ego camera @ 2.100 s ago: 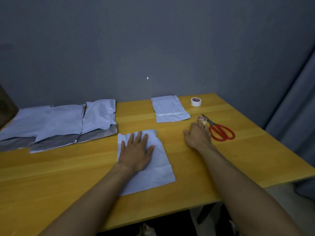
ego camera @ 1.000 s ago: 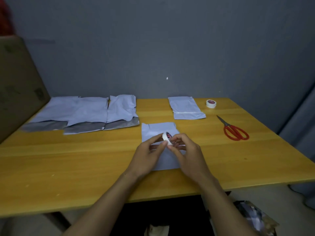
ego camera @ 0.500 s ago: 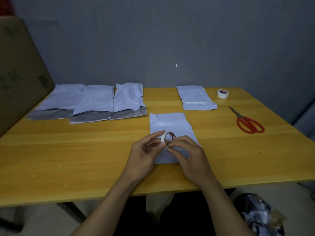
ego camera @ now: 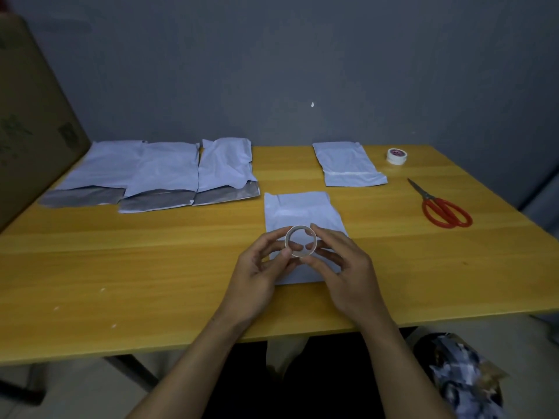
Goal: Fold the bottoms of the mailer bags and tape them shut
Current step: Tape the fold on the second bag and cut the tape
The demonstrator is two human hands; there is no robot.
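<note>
Head view shows the left hand (ego camera: 260,267) and right hand (ego camera: 341,264) held just above the middle of the tabletop (ego camera: 121,267). Each pinches the tape roll (ego camera: 302,254) by its rim between thumb and fingertips, the other fingers loosely spread. The ring's opening faces the camera, probably so the loose end can be found. Directly beneath, nearer the front edge, the mailer bag (ego camera: 298,210) lies flat, ready for a strip. A taped bag (ego camera: 348,164) sits by the far edge, and three unfolded bags (ego camera: 169,170) line the far left, grey insides showing. A second roll (ego camera: 397,156) and scissors (ego camera: 444,208) lie toward the right edge, handy for cutting.
</note>
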